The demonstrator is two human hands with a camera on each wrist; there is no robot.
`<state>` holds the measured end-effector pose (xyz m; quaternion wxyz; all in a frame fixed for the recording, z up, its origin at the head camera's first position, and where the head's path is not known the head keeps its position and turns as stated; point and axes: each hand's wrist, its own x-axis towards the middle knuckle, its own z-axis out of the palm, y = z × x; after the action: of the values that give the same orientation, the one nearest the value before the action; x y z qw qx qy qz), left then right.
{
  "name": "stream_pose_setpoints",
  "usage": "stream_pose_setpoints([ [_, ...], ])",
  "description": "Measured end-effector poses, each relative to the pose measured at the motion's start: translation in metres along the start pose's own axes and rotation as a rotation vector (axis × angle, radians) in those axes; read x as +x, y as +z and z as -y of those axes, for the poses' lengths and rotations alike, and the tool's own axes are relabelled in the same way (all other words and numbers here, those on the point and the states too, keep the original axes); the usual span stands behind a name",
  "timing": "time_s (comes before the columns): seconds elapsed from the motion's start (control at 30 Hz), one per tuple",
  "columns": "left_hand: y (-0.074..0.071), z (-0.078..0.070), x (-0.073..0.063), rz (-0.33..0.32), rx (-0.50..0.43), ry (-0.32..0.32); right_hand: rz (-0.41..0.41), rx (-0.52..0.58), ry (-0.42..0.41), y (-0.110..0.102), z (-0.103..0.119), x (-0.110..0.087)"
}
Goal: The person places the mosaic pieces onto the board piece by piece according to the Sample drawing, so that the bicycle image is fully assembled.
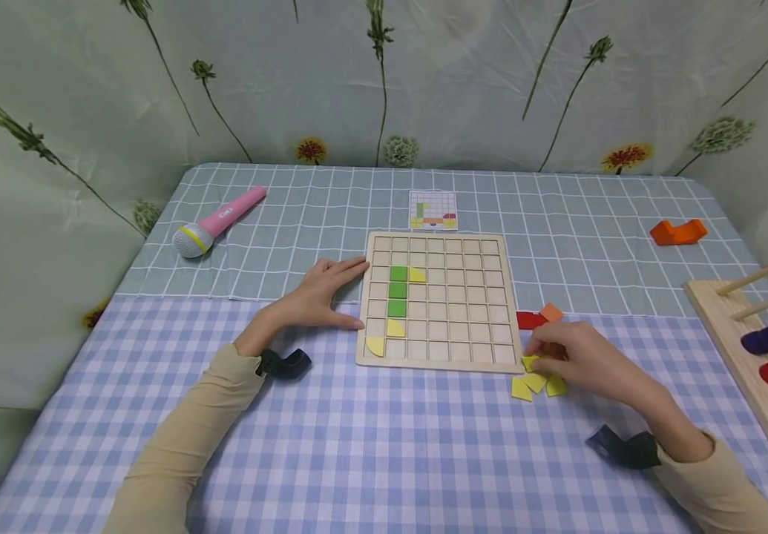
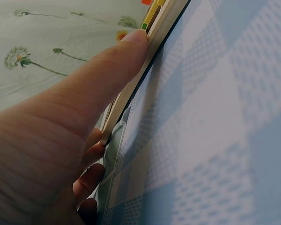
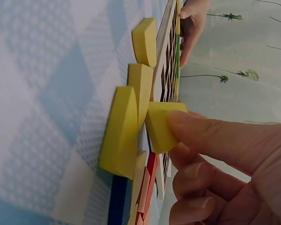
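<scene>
A wooden grid board point(image 1: 444, 364) lies flat on the table. Three green square tiles point(image 1: 398, 290) form a column in it, with yellow quarter-round tiles point(image 1: 375, 345) beside and below them. My left hand point(image 1: 320, 293) rests against the board's left edge, thumb and fingers extended. At the lower right corner, my right hand point(image 1: 587, 361) pinches a yellow block point(image 3: 163, 125) between thumb and fingers. Several loose yellow blocks point(image 3: 119, 133) lie just under it. Behind the right hand are a red piece point(image 1: 529, 320) and an orange piece point(image 1: 551, 312); a dark blue piece point(image 3: 119, 200) shows in the right wrist view.
Beyond the board lies a small pattern card point(image 1: 432, 200). A pink toy microphone point(image 1: 223, 219) is at the back left, an orange notched block point(image 1: 679, 233) at the back right. Along the right edge stands a wooden peg frame point(image 1: 724, 334) with blue and red pieces.
</scene>
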<state>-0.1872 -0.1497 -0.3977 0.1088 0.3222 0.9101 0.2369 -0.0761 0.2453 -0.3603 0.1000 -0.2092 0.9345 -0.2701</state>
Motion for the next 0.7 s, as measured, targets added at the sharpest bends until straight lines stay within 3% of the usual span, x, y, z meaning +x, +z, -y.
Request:
stream_pose_setpoints([
  [0.37,0.0,0.0,-0.002,0.001,0.005,-0.006,-0.081,0.047,-0.081,-0.006,-0.003,0.013],
  [0.7,0.001,0.0,-0.001,-0.013,0.013,0.015,0.016,0.105,-0.032,-0.009,0.015,0.041],
])
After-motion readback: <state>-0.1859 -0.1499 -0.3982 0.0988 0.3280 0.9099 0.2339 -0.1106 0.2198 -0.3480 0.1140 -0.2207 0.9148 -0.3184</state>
